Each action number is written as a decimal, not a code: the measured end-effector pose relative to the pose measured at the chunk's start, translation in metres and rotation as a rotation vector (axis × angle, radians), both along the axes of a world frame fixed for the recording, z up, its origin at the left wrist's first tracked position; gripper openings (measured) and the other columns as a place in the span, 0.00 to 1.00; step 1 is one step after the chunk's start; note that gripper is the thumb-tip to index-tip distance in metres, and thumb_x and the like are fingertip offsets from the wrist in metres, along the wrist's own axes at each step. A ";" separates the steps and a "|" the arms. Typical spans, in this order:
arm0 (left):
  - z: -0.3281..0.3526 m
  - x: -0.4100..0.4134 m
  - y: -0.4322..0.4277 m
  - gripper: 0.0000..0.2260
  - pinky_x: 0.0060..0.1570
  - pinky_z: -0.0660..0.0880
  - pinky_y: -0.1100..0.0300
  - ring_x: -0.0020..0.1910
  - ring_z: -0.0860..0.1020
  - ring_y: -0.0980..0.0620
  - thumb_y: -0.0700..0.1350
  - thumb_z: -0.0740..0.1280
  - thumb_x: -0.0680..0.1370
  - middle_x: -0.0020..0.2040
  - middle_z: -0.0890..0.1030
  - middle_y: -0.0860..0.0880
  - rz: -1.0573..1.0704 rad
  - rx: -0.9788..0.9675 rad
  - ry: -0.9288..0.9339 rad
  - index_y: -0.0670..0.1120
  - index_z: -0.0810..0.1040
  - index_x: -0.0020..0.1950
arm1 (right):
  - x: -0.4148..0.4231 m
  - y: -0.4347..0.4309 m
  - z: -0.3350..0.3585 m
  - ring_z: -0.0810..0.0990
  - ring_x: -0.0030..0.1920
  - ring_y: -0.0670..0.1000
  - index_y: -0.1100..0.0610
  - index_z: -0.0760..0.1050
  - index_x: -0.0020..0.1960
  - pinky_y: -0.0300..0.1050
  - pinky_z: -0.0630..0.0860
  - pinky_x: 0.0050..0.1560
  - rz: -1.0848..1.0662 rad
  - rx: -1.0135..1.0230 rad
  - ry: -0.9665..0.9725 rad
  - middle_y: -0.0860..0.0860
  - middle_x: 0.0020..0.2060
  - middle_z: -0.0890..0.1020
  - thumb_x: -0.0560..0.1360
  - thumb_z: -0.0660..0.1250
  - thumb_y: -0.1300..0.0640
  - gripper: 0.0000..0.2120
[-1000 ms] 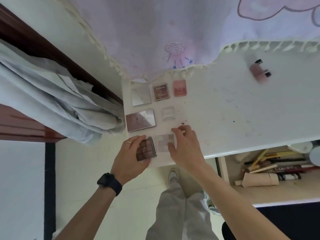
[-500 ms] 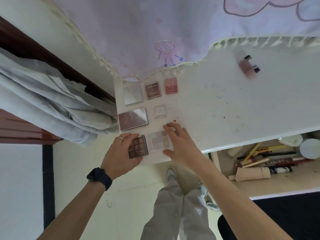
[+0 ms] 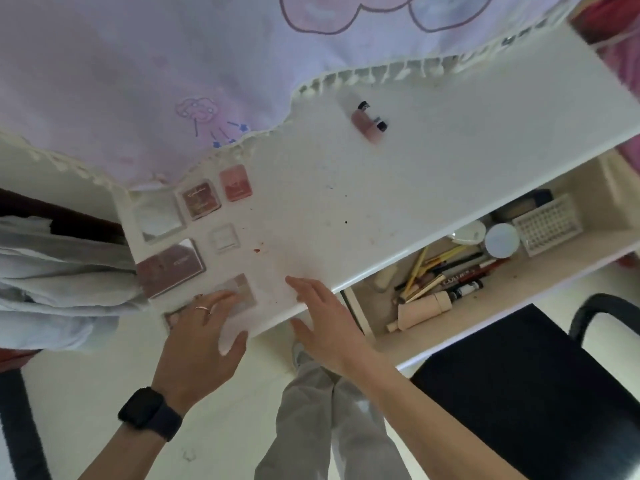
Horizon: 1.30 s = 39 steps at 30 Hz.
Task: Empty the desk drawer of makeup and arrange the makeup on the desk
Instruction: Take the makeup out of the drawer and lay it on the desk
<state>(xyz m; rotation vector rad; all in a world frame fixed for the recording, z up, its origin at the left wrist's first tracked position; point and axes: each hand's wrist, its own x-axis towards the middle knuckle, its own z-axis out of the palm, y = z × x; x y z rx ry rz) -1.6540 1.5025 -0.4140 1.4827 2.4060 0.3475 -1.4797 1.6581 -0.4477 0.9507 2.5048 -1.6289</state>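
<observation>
Left hand [image 3: 201,337] lies flat, grip apart, on the pale palette [image 3: 243,287] at the near corner of the bench [image 3: 381,202], right hand [image 3: 325,320] spread and empty beside it: light, stiff, slick-lidded, brittle powder inside I'd say, so take it by the side edges.

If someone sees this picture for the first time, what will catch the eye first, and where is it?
The small makeup palettes laid in neat rows at the left end of the desk, with the left hand resting on the nearest ones and the right hand open beside it. Then the open drawer on the right, crowded with pencils and tubes.
</observation>
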 end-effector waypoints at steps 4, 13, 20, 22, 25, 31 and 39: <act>-0.008 0.056 0.044 0.19 0.55 0.79 0.53 0.58 0.77 0.48 0.49 0.65 0.75 0.60 0.78 0.52 -0.098 0.093 -0.115 0.49 0.77 0.66 | 0.080 0.008 -0.008 0.72 0.65 0.41 0.46 0.66 0.76 0.35 0.68 0.67 -0.202 0.013 -0.108 0.41 0.68 0.71 0.81 0.65 0.57 0.25; -0.059 0.179 0.140 0.17 0.55 0.76 0.58 0.62 0.74 0.50 0.49 0.66 0.78 0.63 0.75 0.50 -0.279 -0.169 -0.380 0.50 0.73 0.67 | 0.191 0.038 -0.023 0.76 0.63 0.53 0.56 0.78 0.67 0.43 0.73 0.62 -0.464 0.244 -0.353 0.51 0.61 0.80 0.79 0.70 0.59 0.16; -0.110 0.209 0.194 0.30 0.64 0.71 0.45 0.66 0.70 0.37 0.50 0.66 0.76 0.73 0.64 0.40 -0.174 -0.417 -0.089 0.55 0.59 0.76 | 0.198 0.085 -0.045 0.74 0.68 0.53 0.53 0.75 0.70 0.53 0.58 0.78 -0.371 0.384 -0.649 0.50 0.63 0.80 0.81 0.60 0.53 0.18; -0.122 0.209 0.204 0.29 0.57 0.74 0.47 0.59 0.74 0.38 0.49 0.66 0.76 0.65 0.71 0.40 -0.105 -0.407 -0.076 0.52 0.59 0.75 | 0.192 0.102 -0.053 0.73 0.69 0.52 0.51 0.73 0.70 0.58 0.43 0.79 -0.329 0.360 -0.747 0.49 0.63 0.79 0.81 0.57 0.51 0.19; -0.131 0.212 0.210 0.25 0.44 0.74 0.49 0.54 0.76 0.38 0.43 0.68 0.75 0.60 0.74 0.40 0.045 -0.323 -0.096 0.45 0.65 0.71 | 0.181 0.122 -0.064 0.78 0.62 0.55 0.52 0.74 0.65 0.60 0.50 0.78 -0.270 0.351 -0.795 0.50 0.57 0.81 0.81 0.57 0.48 0.17; -0.136 0.212 0.215 0.28 0.43 0.74 0.44 0.56 0.72 0.35 0.35 0.70 0.72 0.59 0.73 0.35 0.191 -0.270 -0.200 0.38 0.64 0.70 | 0.153 0.138 -0.083 0.78 0.59 0.59 0.52 0.77 0.59 0.55 0.69 0.63 -0.281 0.287 -0.781 0.53 0.55 0.82 0.80 0.59 0.41 0.18; -0.134 0.206 0.213 0.39 0.64 0.71 0.46 0.65 0.71 0.38 0.37 0.71 0.72 0.67 0.69 0.38 0.247 -0.415 -0.322 0.42 0.54 0.78 | 0.123 0.137 -0.109 0.76 0.63 0.60 0.56 0.75 0.65 0.56 0.70 0.61 -0.299 0.245 -0.905 0.56 0.61 0.80 0.78 0.63 0.40 0.24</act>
